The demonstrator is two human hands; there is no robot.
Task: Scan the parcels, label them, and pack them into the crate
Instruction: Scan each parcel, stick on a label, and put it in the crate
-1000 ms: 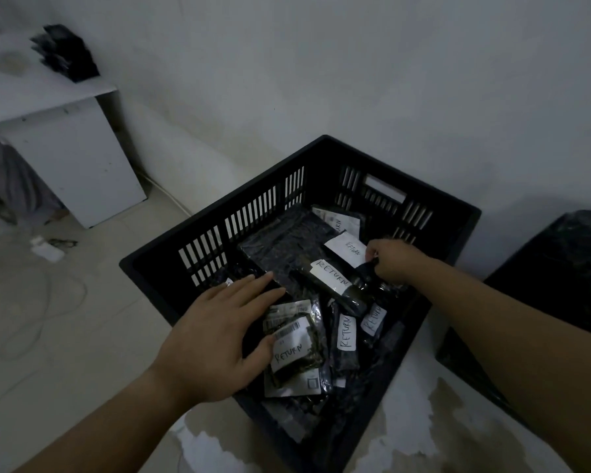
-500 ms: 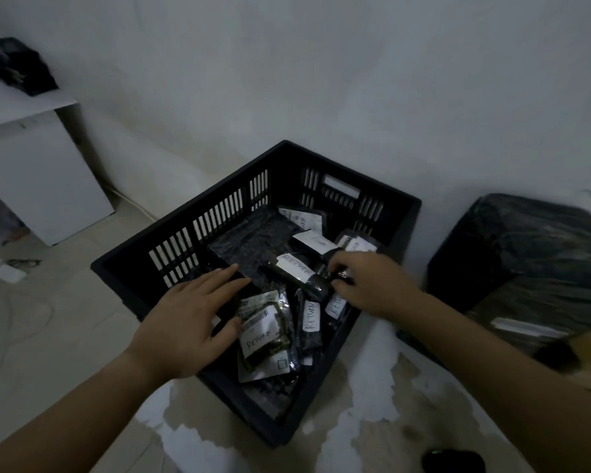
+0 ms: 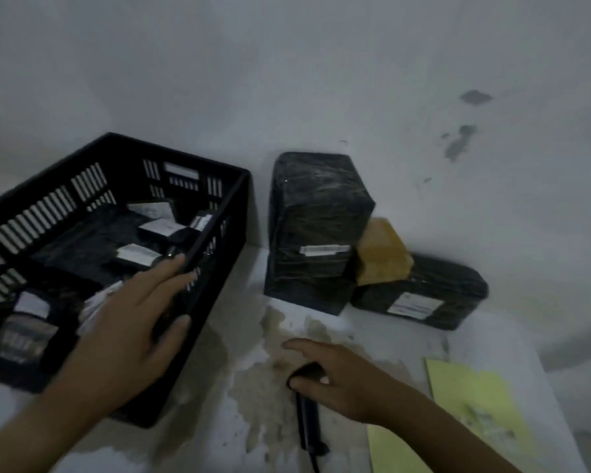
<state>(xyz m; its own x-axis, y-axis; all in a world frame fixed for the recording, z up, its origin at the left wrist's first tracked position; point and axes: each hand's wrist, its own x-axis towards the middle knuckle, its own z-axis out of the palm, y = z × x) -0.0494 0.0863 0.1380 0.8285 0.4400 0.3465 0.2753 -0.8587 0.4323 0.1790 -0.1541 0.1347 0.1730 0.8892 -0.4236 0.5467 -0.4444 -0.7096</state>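
The black slatted crate (image 3: 231, 213) sits at the left on the stained white table and holds several black parcels with white labels (image 3: 135, 256). My left hand (image 3: 130, 332) lies over the crate's right rim with its fingers stretched out, holding nothing. A black handheld scanner (image 3: 308, 425) lies on the table in front of me, cable trailing toward me. My right hand (image 3: 338, 373) is on its head with the fingers spread and the index finger straight, touching it without a clear grip.
Against the wall stand a tall black wrapped parcel (image 3: 316, 227), a flat black parcel (image 3: 420, 295) with a white label, and a brown parcel (image 3: 382, 254) between them. Yellow-green sheets (image 3: 475, 401) lie at the right near the table edge.
My view has swung right. My right hand left the crate's parcels and came down onto the scanner. My left hand moved from the parcels to the crate's right rim.
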